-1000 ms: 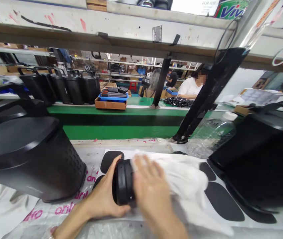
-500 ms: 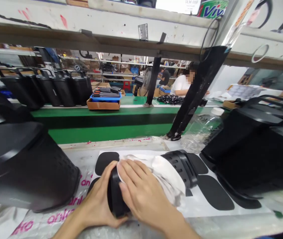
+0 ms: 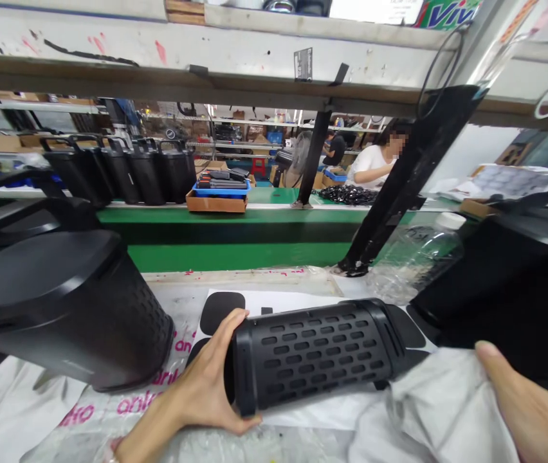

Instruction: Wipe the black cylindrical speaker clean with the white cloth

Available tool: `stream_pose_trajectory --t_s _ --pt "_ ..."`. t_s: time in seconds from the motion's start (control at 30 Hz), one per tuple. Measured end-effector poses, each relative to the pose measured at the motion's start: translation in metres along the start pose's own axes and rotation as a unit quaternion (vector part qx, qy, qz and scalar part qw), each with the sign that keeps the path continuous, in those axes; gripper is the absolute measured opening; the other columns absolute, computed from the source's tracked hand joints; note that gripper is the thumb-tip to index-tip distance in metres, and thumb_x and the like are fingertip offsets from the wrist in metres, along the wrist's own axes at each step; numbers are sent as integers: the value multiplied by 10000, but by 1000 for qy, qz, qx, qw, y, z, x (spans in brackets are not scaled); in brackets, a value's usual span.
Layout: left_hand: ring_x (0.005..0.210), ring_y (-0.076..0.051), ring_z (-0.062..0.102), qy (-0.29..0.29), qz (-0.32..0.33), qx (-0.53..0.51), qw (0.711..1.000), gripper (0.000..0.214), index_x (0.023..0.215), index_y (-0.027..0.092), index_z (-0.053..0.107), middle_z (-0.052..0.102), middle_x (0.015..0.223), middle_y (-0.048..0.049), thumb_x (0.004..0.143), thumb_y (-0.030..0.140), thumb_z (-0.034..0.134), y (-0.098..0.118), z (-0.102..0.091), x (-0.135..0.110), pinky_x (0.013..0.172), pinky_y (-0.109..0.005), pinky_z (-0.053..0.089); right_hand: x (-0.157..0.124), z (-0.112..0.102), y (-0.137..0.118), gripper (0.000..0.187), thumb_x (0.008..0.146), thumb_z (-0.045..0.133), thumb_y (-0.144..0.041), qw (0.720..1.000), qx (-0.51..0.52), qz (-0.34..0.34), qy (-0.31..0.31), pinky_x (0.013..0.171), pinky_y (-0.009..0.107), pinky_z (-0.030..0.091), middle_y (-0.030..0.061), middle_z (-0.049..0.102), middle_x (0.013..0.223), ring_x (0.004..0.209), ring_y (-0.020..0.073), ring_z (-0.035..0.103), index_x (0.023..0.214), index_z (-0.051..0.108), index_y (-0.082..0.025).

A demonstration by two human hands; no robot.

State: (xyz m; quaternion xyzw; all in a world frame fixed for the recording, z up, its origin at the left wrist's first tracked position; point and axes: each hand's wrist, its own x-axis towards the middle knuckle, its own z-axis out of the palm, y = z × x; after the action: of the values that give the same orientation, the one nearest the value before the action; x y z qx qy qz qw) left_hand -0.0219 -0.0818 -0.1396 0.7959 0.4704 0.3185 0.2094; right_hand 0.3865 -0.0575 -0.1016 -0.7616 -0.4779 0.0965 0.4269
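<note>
A black cylindrical speaker (image 3: 317, 354) with a perforated grille lies on its side on the bench, across a white sheet with black oval stickers (image 3: 220, 307). My left hand (image 3: 206, 386) cups its left end, thumb underneath and fingers over the top. My right hand (image 3: 525, 405) is off to the lower right, holding a white cloth (image 3: 428, 411) that rests just beyond the speaker's right end.
A large black ribbed housing (image 3: 66, 308) lies at the left and another (image 3: 510, 289) stands at the right. A clear plastic bottle (image 3: 413, 257) lies behind. Beyond a green conveyor (image 3: 235, 238) stand several black units (image 3: 129, 170), a parts tray (image 3: 217, 193) and a seated person (image 3: 375, 164).
My right hand has drawn the white cloth off the speaker to the lower right, uncovering the whole grille. My left hand has stayed on the speaker's left end.
</note>
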Motion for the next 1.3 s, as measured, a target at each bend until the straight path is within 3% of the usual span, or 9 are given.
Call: stream_pose_trajectory --t_s 0.1,0.2,0.33,0.43,0.63,0.83,0.97,1.07,1.3 --pt "1363 -442 310 1 0 3 1000 1313 1434 352 -112 234 1490 -167 508 290 817 0 -1 -1 1083 -639 323 12 4 -12 485 783 388 -682 990 8 138 22 598 461 469 108 587 578 778 322 654 445 414 -335" --pt "1370 -434 300 7 11 3 1000 1310 1441 359 -101 228 1491 -162 509 274 816 1 -1 -1 1088 -638 314 5 33 -29 425 778 443 -667 986 104 132 -5 753 455 504 131 650 736 1051 340 602 585 491 -291" --pt "1367 -426 304 34 60 -18 997 1290 1445 362 -55 195 1478 -168 500 268 818 -6 4 -1 1075 -641 325 -6 70 -56 328 696 588 -541 935 281 197 -88 579 390 532 71 627 599 754 306 670 674 560 -215" --pt "1410 -408 222 65 123 -27 990 1260 1425 415 -22 96 1508 -139 526 258 846 -14 6 0 1074 -633 333 0 65 -80 264 678 585 -453 891 389 224 -73 452 329 475 4 552 496 549 249 614 740 570 -196" --pt "1423 -414 201 7 -24 -10 1000 1274 1437 410 170 129 1556 -108 426 350 943 22 -16 22 1110 -639 282 12 17 -143 485 798 574 -572 924 378 -6 55 358 234 277 -55 347 447 393 97 343 537 349 -231" --pt "1443 -354 183 83 2 -93 992 1356 1497 344 -43 108 1597 -88 508 531 865 104 -23 85 1159 -587 211 0 10 -206 559 935 377 -586 914 277 -294 46 436 252 336 -19 408 490 472 116 402 526 379 -206" --pt "1362 -299 384 148 35 -194 969 1151 1495 323 69 343 1514 -73 626 361 823 104 -25 100 1148 -504 298 -18 13 -203 394 1007 314 -413 863 134 -485 -27 805 332 499 65 652 1052 951 206 594 1041 646 -203" --pt "1313 -288 449 176 20 -250 952 1101 1493 296 61 411 1465 -88 668 332 789 94 -27 96 1117 -491 350 -41 26 -178 431 1006 343 -341 846 42 -531 10 996 410 433 98 363 1477 1309 264 384 1417 403 -227" --pt "1317 -256 448 212 9 -231 950 1098 1488 331 73 422 1461 -55 661 297 794 95 -22 93 1120 -446 357 -67 33 -178 363 946 431 -134 793 32 -600 97 981 412 420 156 593 1197 1208 297 438 1291 496 -43"
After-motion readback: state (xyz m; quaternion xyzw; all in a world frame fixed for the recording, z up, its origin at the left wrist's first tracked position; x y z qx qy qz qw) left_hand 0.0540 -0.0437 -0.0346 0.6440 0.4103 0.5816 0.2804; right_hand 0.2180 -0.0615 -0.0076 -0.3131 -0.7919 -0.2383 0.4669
